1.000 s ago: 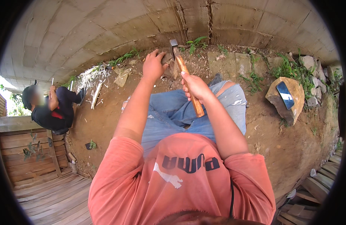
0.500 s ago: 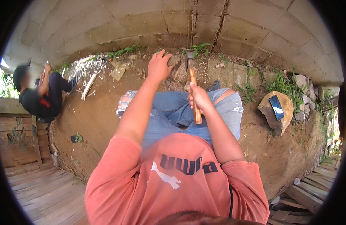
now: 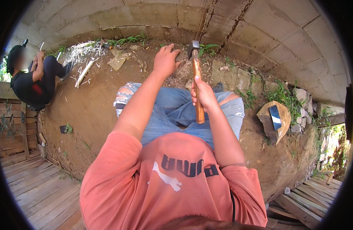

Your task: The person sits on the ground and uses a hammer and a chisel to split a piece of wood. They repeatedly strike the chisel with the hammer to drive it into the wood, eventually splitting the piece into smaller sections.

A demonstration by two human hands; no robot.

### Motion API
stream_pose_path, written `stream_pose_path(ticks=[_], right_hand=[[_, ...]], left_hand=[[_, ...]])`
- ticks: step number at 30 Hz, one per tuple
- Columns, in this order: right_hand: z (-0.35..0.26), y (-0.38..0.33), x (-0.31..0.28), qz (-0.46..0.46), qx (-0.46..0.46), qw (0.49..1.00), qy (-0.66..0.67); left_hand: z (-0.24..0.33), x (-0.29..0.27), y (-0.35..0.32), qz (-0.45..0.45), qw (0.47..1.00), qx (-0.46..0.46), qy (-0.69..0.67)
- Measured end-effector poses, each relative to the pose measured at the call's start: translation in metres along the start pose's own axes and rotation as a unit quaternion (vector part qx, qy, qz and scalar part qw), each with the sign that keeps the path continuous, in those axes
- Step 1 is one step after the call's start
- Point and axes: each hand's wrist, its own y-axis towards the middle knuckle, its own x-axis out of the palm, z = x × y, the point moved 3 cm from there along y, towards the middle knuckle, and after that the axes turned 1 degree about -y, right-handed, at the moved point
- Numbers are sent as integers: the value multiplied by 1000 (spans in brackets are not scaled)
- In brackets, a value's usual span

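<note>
In my right hand (image 3: 203, 94) is a hammer (image 3: 196, 73), its wooden handle wrapped by the fingers near the lower part. The dark metal hammer head (image 3: 193, 48) points away from me, toward the wall, and looks raised above the ground. My left hand (image 3: 167, 60) reaches out to the left of the hammer head, fingers stretched and spread. Beside its thumb lies a brown, flat-faced piece (image 3: 181, 57); whether the palm touches it is hidden. My legs in torn jeans (image 3: 172, 103) are folded on the dirt beneath my arms.
A block wall (image 3: 153, 23) closes off the far side. At right, a phone (image 3: 275, 117) rests on a large rock (image 3: 266, 122), near grass and stones. Another person (image 3: 31, 76) sits at far left beside white shavings (image 3: 84, 53). Wooden boards (image 3: 42, 191) lie lower left.
The hammer head has come up, away from the ground, and looks larger. My left hand has barely shifted, still with spread fingers. The whole view has turned slightly.
</note>
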Motion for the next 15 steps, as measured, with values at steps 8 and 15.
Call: stream_pose_path(ticks=[8,15], right_hand=[[5,5,2,-6,-26,1000,-11],[4,7,2,-15,-3,999,-29]], left_hand=[[-3,3,-5,0,1000,-6,0],[-3,6,-6,-32,999,-17,10]])
